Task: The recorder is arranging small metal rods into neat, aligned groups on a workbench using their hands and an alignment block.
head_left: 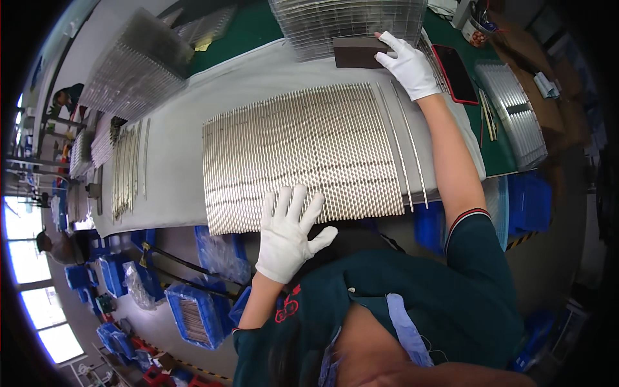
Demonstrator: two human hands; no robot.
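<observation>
A wide row of slim silvery metal rods [296, 155] lies side by side on the pale work surface [171, 174] in front of me. My left hand [284, 232], in a white glove, rests on the near ends of the rods with its fingers spread flat. Beyond the row's right end, my gloved right hand [406, 64] grips the right end of a dark brown block [354, 53], thumb on the near side and a finger at the far edge. Between the row and my right forearm lie two separate rods [409, 145].
Clear ribbed plastic trays stand in a stack [135, 64] at far left and in another [351, 22] behind the block. A red-edged phone [455, 74] lies at right, near another ribbed tray [512, 113]. More rods [127, 171] lie at left. Blue bins [200, 316] stand below the table.
</observation>
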